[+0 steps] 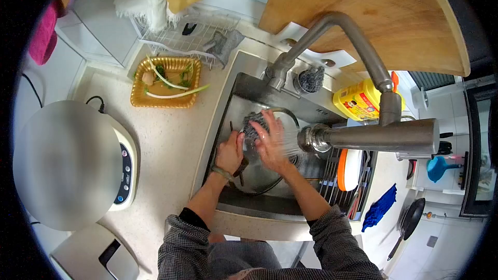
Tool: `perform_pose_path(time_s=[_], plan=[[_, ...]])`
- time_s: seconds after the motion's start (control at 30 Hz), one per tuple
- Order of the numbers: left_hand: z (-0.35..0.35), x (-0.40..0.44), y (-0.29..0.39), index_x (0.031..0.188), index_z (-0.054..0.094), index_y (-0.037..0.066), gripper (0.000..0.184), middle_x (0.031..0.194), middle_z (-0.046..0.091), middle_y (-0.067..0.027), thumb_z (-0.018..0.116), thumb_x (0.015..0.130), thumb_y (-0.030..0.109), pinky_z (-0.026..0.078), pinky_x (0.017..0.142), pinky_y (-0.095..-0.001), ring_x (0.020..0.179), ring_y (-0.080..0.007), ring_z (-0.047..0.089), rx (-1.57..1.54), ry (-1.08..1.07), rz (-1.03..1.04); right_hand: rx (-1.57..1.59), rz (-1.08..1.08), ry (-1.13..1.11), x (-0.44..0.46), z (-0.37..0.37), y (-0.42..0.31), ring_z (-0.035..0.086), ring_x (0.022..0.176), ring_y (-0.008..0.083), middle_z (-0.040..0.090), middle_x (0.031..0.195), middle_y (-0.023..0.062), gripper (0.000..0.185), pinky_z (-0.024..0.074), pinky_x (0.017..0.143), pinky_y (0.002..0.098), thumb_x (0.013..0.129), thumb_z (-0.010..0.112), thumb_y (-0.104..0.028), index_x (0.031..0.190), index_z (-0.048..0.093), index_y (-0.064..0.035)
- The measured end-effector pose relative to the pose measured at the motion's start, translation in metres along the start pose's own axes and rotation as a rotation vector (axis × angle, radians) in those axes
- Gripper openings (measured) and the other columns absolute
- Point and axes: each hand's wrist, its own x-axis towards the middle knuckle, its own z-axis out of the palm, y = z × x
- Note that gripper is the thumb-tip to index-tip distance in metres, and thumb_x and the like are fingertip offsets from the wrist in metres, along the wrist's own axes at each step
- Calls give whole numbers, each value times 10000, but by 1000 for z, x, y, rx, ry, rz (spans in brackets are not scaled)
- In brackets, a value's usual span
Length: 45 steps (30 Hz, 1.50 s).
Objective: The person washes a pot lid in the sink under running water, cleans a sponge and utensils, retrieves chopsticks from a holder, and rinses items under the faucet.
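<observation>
Both my hands are inside the steel sink [311, 176], over a round pan or lid [263, 175] whose exact shape is partly hidden. My left hand [230, 154] is closed round something at the edge of the pan that I cannot make out. A dark grey scrubber [253, 124] lies under the fingers of my right hand [268, 142], pressed against it. Water sprays from the faucet head [315, 138] onto my right hand and the pan.
Left of the sink, a gold tray [165, 102] holds scallions. Behind are a wire rack [181, 41] and a wooden board [373, 21]. A yellow bottle [358, 101] and an orange-rimmed white dish [351, 170] are at the right. A rounded appliance [67, 166] stands far left.
</observation>
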Motion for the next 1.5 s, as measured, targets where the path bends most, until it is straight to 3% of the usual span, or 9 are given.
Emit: perform_pose_path(time_s=[0.1,0.3,0.47,0.6,0.87,1.03,1.07,1.3,1.5], plan=[[-8,-10,-7,868,493,6,289,696,582,-213,388,936,266,448,556,-467,655,-440,561,113,-83,-133,690,806,73,-21,8,19,497,1009,307,474,1107,195,387,369,891,398,832,502,-151,1205,467,-54],[4,-6,-10,836,501,-4,322,691,579,-203,372,940,273,430,555,-471,650,-429,563,74,54,-199,28,603,112,-163,84,79,516,931,371,542,976,224,345,422,809,439,779,584,-124,1096,527,-1],[14,-1,-15,847,514,-7,375,746,580,-223,347,944,315,433,603,-473,709,-434,559,-16,101,-192,271,761,-111,-172,31,-25,530,924,360,527,1005,191,370,441,787,374,728,631,-37,1092,568,-32],[10,-4,-6,859,513,-7,370,705,568,-229,345,945,311,424,569,-482,670,-440,552,57,93,-218,106,286,22,-104,16,-53,556,730,339,523,943,190,441,477,623,365,721,653,-50,1150,551,-73],[9,-7,-5,873,493,-9,317,639,545,-238,375,936,278,400,510,-509,597,-442,541,47,92,-205,155,680,314,-14,56,2,525,664,333,497,834,195,179,445,574,378,821,539,-113,967,550,-10],[13,-6,-6,872,495,0,303,653,550,-247,376,934,273,399,523,-522,607,-451,540,99,102,-214,-54,315,-43,-72,31,-63,477,1024,468,438,1155,282,517,440,812,461,798,544,-93,1289,396,-27],[9,-6,-1,874,496,4,300,661,552,-250,377,934,272,401,531,-525,612,-454,540,121,48,-290,10,315,158,-57,35,-49,549,857,403,510,1040,267,426,454,742,446,754,570,-19,1177,517,-21],[6,-4,-6,879,479,19,257,625,547,-260,378,935,248,412,527,-526,614,-460,542,91,79,-218,373,592,177,-85,80,111,552,946,274,573,1061,169,270,433,831,385,831,519,-109,1081,574,-26],[7,-3,-1,854,479,8,258,602,541,-255,375,936,229,416,497,-507,597,-451,543,94,75,-216,275,101,32,-67,23,40,543,999,223,565,1132,130,229,395,906,349,840,510,-132,1018,616,-33]])
